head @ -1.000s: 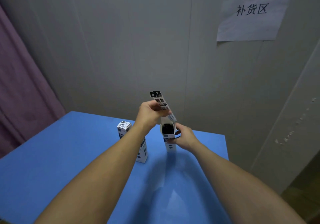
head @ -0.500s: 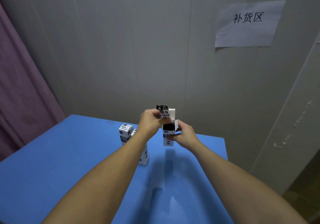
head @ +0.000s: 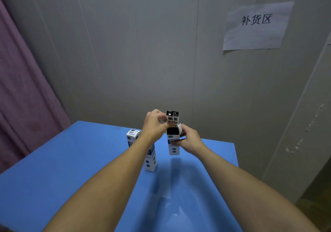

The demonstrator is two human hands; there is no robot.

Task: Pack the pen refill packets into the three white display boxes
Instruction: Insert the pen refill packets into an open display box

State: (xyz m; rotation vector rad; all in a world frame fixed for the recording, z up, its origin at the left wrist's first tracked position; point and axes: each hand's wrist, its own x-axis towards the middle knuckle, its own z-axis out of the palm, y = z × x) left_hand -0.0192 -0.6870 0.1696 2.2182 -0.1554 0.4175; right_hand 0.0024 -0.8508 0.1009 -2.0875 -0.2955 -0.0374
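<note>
Two bare hands meet above the far half of the blue rectangular table (head: pixel 53 169). The right hand (head: pixel 190 140) grips an open tall white cardboard display box (head: pixel 173 143) with dark printed panels, fingers curled round its right side and thumb across the front; the box is upright and appears lifted just clear of the tabletop, though its base is hard to judge. Its top flap (head: pixel 180 127) stands up at the 1 o'clock corner of the dark mouth. The left hand (head: pixel 154 126) pinches a narrow black-and-white printed pen refill packet (head: pixel 172 116) between thumb and fingertips, fingers narrowly closed on its left edge. The packet stands nearly upright at 12 o'clock from the box mouth, its lower end at or just inside the opening; how deep it reaches cannot be told.

At 9 o'clock from the held box, a second white box with a closed labelled top (head: pixel 133 134) stands upright on the table, mostly hidden behind the left forearm. A third white box (head: pixel 150 161) stands at 7 o'clock from the held one, its upper part covered by the same forearm.

A white paper sign with black Chinese characters (head: pixel 255 25) is taped to the grey panel wall at 1 o'clock. A purple curtain (head: pixel 23 97) hangs at 9 o'clock.
</note>
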